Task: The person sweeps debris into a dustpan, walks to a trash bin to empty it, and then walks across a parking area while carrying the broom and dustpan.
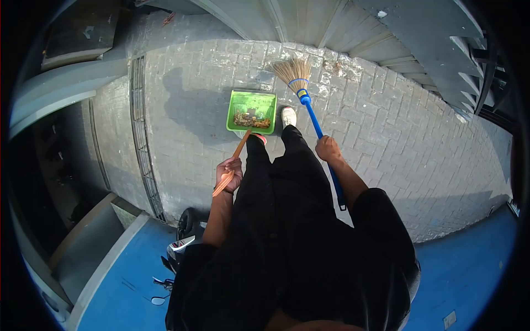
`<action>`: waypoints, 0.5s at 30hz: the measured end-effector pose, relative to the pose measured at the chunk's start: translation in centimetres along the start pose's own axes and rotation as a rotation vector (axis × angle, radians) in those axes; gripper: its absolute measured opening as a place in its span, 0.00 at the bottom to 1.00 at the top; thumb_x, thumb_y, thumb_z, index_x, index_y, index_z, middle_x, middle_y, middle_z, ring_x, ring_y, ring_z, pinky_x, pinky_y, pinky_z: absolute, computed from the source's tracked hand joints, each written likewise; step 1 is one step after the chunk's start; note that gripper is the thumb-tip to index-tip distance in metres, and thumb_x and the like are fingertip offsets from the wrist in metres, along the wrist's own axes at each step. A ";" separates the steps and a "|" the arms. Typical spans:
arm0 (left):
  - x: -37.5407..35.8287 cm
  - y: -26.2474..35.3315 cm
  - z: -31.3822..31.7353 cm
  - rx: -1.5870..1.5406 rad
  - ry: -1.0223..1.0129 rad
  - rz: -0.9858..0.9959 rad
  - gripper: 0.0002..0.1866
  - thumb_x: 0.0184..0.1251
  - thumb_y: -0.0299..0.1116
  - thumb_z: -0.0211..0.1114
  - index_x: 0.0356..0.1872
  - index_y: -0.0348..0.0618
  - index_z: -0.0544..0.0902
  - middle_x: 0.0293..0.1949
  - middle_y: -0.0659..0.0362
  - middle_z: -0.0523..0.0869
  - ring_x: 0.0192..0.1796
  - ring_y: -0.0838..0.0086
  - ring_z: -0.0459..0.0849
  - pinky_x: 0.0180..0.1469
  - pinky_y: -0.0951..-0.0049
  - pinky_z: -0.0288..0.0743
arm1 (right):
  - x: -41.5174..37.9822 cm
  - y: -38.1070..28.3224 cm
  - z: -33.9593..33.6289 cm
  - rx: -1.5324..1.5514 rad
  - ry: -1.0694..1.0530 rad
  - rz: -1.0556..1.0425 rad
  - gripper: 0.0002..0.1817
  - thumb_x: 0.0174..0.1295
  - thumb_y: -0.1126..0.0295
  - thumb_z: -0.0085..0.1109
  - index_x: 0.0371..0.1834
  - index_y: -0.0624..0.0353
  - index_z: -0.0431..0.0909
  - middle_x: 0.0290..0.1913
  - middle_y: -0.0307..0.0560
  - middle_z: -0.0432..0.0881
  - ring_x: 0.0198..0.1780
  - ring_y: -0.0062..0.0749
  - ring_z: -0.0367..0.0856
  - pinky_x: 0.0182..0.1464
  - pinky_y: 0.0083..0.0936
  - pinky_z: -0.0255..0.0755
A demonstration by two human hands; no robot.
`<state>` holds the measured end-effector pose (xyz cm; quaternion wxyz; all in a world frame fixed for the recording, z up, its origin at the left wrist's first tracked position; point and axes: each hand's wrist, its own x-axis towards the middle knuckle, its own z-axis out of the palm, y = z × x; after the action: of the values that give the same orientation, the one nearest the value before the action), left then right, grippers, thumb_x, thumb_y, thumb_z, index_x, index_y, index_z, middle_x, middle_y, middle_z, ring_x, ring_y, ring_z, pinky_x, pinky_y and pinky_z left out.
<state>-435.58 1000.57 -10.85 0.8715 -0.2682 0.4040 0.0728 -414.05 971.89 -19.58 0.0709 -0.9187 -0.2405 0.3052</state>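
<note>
My left hand [229,174] is closed around the orange-brown handle of a green dustpan [251,98]. Dry leaves and bits of litter [252,119] lie along the near side of the pan, which is just in front of my feet. My right hand [328,149] grips the blue shaft of a broom [314,118]. Its straw bristles [292,70] fan out ahead and to the right of the dustpan, over the paving. A light shoe [289,116] of mine stands beside the pan's right side.
Grey paving blocks [375,127] cover the ground. A metal drain grate [141,132] runs along the left. Ahead rises a grey ribbed gate or wall [298,22]. A parked motorbike [179,243] is close behind on my left, next to a blue surface [127,276].
</note>
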 end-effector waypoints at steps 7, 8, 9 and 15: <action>7.5 4.1 3.7 0.039 0.090 -0.236 0.03 0.62 0.20 0.47 0.30 0.36 0.64 0.17 0.64 0.65 0.16 0.83 0.66 0.19 0.86 0.65 | -9.0 -1.8 -9.1 0.182 0.045 0.257 0.17 0.58 0.62 0.52 0.29 0.71 0.72 0.29 0.69 0.77 0.35 0.63 0.77 0.40 0.48 0.71; 8.5 4.6 4.3 0.064 0.115 -0.251 0.02 0.63 0.21 0.47 0.32 0.34 0.64 0.16 0.64 0.65 0.16 0.82 0.66 0.19 0.85 0.65 | -8.6 -1.8 -8.8 0.188 0.065 0.274 0.17 0.58 0.62 0.51 0.29 0.70 0.72 0.30 0.70 0.77 0.36 0.64 0.76 0.41 0.49 0.70; 9.3 5.0 4.9 0.091 0.124 -0.278 0.02 0.63 0.21 0.46 0.33 0.33 0.64 0.15 0.64 0.65 0.16 0.82 0.67 0.19 0.85 0.65 | -7.7 -2.2 -9.1 0.157 0.056 0.322 0.18 0.59 0.61 0.50 0.31 0.70 0.72 0.31 0.71 0.77 0.38 0.63 0.77 0.43 0.48 0.70; 15.9 10.0 8.1 0.252 0.206 -0.431 0.14 0.67 0.27 0.44 0.50 0.28 0.65 0.15 0.64 0.67 0.16 0.82 0.69 0.18 0.86 0.62 | 1.5 -6.5 -5.0 0.517 -0.045 0.747 0.20 0.58 0.62 0.46 0.35 0.73 0.74 0.28 0.64 0.79 0.35 0.49 0.82 0.36 0.37 0.75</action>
<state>-423.04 1011.84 -22.43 0.8479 -0.2432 0.4299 -0.1928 -412.66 978.37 -14.51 0.1777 -0.8877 0.1898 0.3799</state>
